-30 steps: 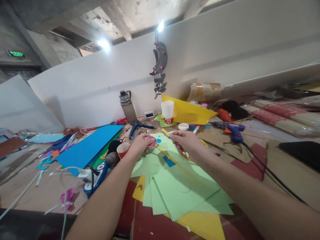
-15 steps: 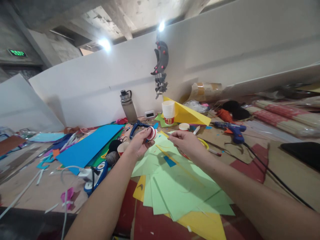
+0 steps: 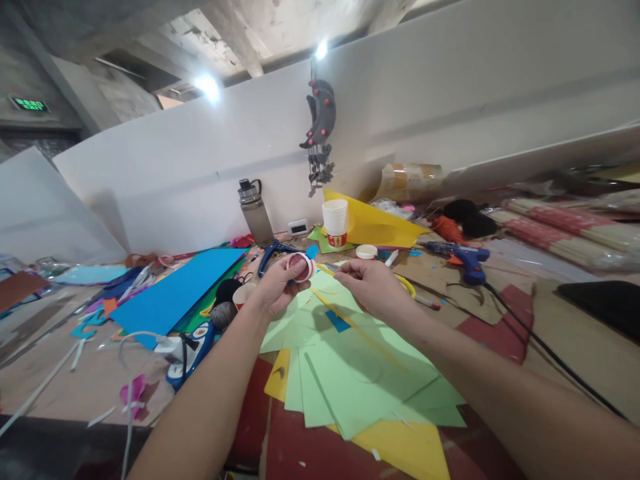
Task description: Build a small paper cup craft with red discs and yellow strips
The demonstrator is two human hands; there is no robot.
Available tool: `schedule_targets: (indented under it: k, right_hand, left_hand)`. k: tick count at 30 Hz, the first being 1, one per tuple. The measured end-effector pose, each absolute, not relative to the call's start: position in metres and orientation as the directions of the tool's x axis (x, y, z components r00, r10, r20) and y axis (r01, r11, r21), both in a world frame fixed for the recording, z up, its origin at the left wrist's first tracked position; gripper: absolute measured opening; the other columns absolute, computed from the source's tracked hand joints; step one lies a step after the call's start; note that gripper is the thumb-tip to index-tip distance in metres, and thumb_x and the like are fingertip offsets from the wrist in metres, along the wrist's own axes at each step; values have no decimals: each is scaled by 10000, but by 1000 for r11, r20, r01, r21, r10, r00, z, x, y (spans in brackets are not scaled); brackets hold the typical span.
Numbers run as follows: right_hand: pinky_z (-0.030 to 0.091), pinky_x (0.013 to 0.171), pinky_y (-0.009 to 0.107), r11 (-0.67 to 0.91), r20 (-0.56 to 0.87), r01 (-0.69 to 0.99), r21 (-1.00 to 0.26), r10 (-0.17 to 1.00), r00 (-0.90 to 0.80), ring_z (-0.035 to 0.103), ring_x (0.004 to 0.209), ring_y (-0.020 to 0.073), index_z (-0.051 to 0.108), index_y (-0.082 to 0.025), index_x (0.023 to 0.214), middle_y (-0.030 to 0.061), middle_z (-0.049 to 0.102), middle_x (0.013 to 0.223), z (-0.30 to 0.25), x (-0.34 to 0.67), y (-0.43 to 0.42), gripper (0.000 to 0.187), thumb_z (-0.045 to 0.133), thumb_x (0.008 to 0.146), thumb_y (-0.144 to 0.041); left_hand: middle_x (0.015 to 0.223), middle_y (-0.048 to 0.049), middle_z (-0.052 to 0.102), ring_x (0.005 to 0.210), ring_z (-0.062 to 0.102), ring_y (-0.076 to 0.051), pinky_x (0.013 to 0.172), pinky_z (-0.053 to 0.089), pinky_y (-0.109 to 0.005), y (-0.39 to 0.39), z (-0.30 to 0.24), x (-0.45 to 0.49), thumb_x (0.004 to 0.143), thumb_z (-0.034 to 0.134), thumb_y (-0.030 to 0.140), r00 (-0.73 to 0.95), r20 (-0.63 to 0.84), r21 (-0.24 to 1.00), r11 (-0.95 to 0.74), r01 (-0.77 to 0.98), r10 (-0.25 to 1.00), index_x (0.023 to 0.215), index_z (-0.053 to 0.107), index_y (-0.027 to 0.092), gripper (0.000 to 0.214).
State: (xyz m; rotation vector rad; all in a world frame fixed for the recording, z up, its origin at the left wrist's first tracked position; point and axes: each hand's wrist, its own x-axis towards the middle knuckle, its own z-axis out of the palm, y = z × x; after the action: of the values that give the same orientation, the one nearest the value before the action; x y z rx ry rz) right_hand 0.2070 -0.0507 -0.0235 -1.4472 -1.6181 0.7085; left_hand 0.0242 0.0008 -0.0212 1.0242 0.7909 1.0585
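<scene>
My left hand (image 3: 281,287) is closed around a cut-down paper cup (image 3: 301,268), white with red bands, tilted so its open side partly faces me. A small blue piece (image 3: 312,251) shows just beyond the cup. To its right, my right hand (image 3: 365,280) is pinched shut, its fingertips pointing at the cup but apart from it. A thin greyish tip juts from those fingers; I cannot make out what it belongs to. Below both hands lie light green paper sheets (image 3: 345,380), with a narrow yellow strip (image 3: 360,328) and a blue scrap (image 3: 337,321) on top.
Stacked paper cups (image 3: 335,223) stand behind, near a bottle (image 3: 254,213) and a small white display (image 3: 299,227). A blue glue gun (image 3: 467,260) with its cord lies right. Blue card (image 3: 180,287), yarn (image 3: 223,315) and a white plug (image 3: 170,347) are left.
The cut-down cup has turned in my left hand, so more of its inside shows. My right hand has barely moved. The whole view has shifted slightly.
</scene>
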Motion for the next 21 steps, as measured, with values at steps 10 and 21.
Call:
schedule_targets:
  k: [10,21]
  right_hand:
    - [265,440,221,201,214,519,-831,976,-36,390,405,93,643,-183,707,-38,487,443,-22,208,-52,269,498,760,-403]
    - [328,389,203,149,165,194,-970,984,69,459,417,85,479,-206,730,-34,531,586,-24,208,-46,151,452,795,-339]
  left_hand:
    - [699,-15,563,569,496,-72,464,451,-165,3,-22,20,624,745,310,422,-26,943,162,-289,906,791,608,125,285]
    - [941,-58,655,837,609,-152,738,495,-272,3,-20,18,602,753,167,394,212,959,-113,-260,894,842,646,170,263]
